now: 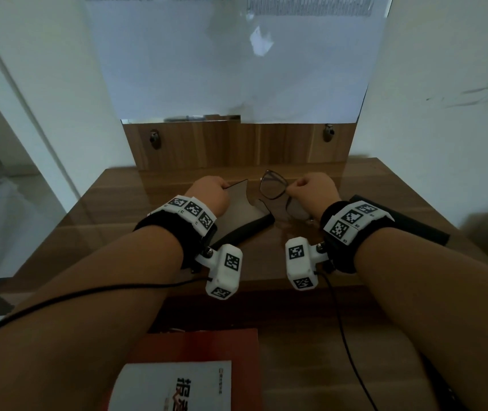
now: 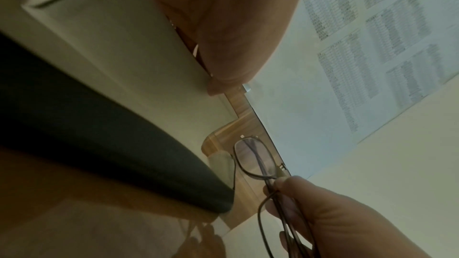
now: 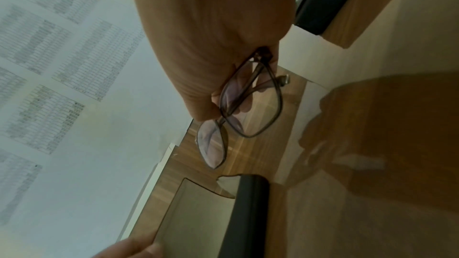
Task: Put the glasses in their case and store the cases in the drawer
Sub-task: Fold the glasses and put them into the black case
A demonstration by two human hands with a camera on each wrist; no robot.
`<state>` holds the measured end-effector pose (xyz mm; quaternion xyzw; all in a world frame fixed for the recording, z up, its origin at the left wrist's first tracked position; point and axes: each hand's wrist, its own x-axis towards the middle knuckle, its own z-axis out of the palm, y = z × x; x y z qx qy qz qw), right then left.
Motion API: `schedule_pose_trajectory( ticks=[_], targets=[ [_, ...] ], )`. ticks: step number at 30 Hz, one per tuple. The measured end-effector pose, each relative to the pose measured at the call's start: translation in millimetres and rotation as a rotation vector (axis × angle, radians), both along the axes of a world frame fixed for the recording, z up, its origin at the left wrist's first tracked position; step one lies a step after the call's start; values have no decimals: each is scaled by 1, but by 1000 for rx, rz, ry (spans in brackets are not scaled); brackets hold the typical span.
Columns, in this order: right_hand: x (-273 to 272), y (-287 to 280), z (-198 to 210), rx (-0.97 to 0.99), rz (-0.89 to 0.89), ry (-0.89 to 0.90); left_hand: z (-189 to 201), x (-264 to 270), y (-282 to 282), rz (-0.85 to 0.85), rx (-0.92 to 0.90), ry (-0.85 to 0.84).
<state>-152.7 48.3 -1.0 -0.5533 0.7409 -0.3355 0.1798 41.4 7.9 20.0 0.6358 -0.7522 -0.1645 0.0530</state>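
Note:
A dark glasses case [image 1: 245, 221] lies on the desk with its flap [image 2: 124, 56] lifted open. My left hand [image 1: 222, 186] pinches the flap's far edge and holds it up. To the right of the case, my right hand [image 1: 293, 185] pinches a folded pair of thin dark-framed glasses [image 1: 273, 185] by one end, above the desk. From the right wrist view the glasses [image 3: 250, 105] hang just beyond the case's dark body [image 3: 248, 213]. A second dark case [image 1: 408, 221] lies shut on the desk under my right forearm.
The desk [image 1: 118, 209] has a glossy wooden top and stands in a narrow alcove between white walls. Printed sheets [image 1: 207, 69] hang behind it. Below the front edge, an open drawer [image 1: 311, 351] holds a red book [image 1: 236, 345] and a white booklet [image 1: 177, 387].

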Motion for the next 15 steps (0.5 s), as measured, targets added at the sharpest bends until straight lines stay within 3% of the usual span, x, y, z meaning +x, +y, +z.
schedule_pose_trajectory(
  ticks=[8,15],
  targets=[
    [12,12,3,-203,96,29,-3,33,15,35,-52,34],
    [26,17,6,-176,234,84,-9,52,21,123,-21,185]
  ],
)
